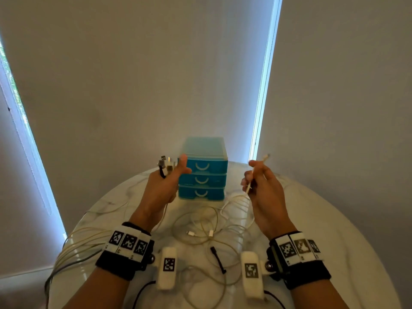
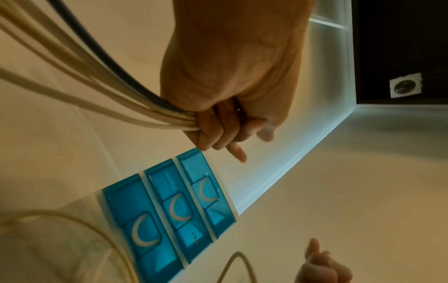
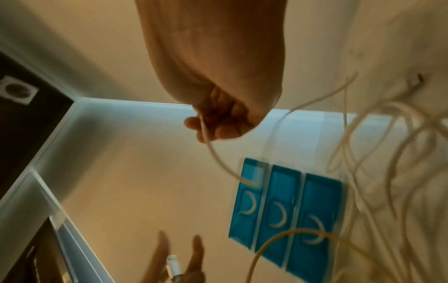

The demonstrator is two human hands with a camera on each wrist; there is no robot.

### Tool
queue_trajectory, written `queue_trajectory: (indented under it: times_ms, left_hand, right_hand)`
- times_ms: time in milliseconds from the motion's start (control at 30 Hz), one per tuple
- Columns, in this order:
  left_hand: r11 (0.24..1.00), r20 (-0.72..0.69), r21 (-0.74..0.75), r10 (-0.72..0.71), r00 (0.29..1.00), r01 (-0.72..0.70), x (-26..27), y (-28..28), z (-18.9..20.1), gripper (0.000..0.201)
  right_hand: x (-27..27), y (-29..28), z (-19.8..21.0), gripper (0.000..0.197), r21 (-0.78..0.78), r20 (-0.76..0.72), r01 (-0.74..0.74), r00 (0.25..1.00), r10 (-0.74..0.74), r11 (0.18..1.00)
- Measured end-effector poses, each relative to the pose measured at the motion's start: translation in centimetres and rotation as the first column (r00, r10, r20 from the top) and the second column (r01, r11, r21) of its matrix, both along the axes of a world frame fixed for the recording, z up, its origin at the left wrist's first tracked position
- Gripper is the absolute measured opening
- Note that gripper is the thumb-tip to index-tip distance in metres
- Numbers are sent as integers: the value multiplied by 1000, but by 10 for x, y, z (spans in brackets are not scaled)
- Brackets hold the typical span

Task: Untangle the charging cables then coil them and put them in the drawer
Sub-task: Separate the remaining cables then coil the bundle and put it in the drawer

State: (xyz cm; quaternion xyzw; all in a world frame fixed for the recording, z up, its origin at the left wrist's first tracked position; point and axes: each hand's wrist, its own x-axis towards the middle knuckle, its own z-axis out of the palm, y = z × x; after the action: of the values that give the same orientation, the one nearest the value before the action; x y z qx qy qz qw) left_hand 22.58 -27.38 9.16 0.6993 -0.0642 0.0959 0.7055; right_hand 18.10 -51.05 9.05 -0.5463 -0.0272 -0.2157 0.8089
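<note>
My left hand (image 1: pixel 166 178) is raised in front of the blue drawer unit (image 1: pixel 203 169) and grips a bundle of cable ends (image 1: pixel 165 164), white ones and a black one. In the left wrist view that hand's fingers (image 2: pixel 218 130) curl round the bundle of cables (image 2: pixel 101 76). My right hand (image 1: pixel 256 177) is raised to the right of the drawers and pinches one white cable (image 1: pixel 249 188), its plug (image 1: pixel 266 156) sticking up past the fingers. A tangle of white cables (image 1: pixel 205 228) lies on the table between my wrists. All three drawers are closed.
The round white marble table (image 1: pixel 323 219) carries the drawer unit at its far middle. A short black cable (image 1: pixel 218 259) lies near my wrists. Cable loops hang over the table's left edge (image 1: pixel 71 244). Walls and a bright window strip stand behind.
</note>
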Motion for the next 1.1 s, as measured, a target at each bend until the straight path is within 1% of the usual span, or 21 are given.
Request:
queue_trajectory:
  times_ms: [67,100,133,167,233,300,333,367,433,500,567,633,733,800,867,933,1000,1033,1100]
  left_hand:
    - [979,-45,-180,-105,993,96,4,6,5,81]
    - [951,-52,-267,-174,983,154,5,7,8,84]
    - [918,-52,-337,-239,970,208,5,8,10,84]
    - [887,-53,-384,-299,953,257,5,9,10,80]
    - [854,-56,-397,-390,919,338,4,5,8,66]
    - [862,-32,-328,-420,907,388,1,-1,7,47]
    - [875,-11,-266,-423,906,405,0,-3,7,39]
    - [890,8,-188,-421,907,415,-2,-5,6,33]
    - [919,31,-45,-390,920,391,-5,-9,5,30]
    - [942,59,4,-335,940,336,-5,-10,2,33]
    - [958,98,-33,-280,955,284,-1,-8,1,36]
    - [963,133,-114,-230,964,245,3,-6,-1,39]
    - [947,173,-276,-118,978,163,6,-3,1,39]
    - [896,185,-420,-71,980,144,7,2,7,37]
    - [810,196,-561,-73,978,173,11,11,11,34]
    - [748,206,-635,-81,975,196,15,19,12,36]
    - [682,214,-701,-78,974,209,18,26,12,35]
    - [651,210,-732,-69,975,204,19,28,12,33]
    - [606,187,-776,-43,981,174,21,31,12,31]
  right_hand:
    - [-5,6,-1,31,-203,-25,-94,996,91,975]
    - [-7,15,-2,33,-296,-60,-143,990,131,944]
    - [-9,26,-5,34,-352,-98,-194,981,170,916]
    - [-9,38,-7,35,-377,-123,-239,970,208,895]
    - [-10,58,-11,35,-403,-134,-268,963,233,875]
    - [-10,67,-14,33,-412,-130,-261,965,227,873]
    - [-10,68,-15,32,-407,-130,-259,966,225,876]
    - [-11,68,-16,30,-407,-127,-258,966,225,876]
    - [-12,66,-18,28,-424,-121,-263,965,234,866]
    - [-13,66,-17,27,-440,-138,-278,961,241,854]
    - [-12,65,-15,24,-484,-159,-291,957,244,826]
    - [-9,60,-16,20,-564,-158,-264,964,212,783]
    - [-3,40,-17,14,-639,-130,-117,991,43,760]
    - [0,24,-15,12,-679,-105,-1,990,-96,734]
    - [4,10,-16,9,-722,-57,102,977,-205,685]
    - [11,0,-20,8,-738,14,193,963,-271,647]
    - [17,-6,-27,9,-753,74,248,952,-296,610]
    - [17,-5,-26,10,-761,81,243,956,-283,601]
    - [13,-3,-21,14,-781,59,182,974,-218,598]
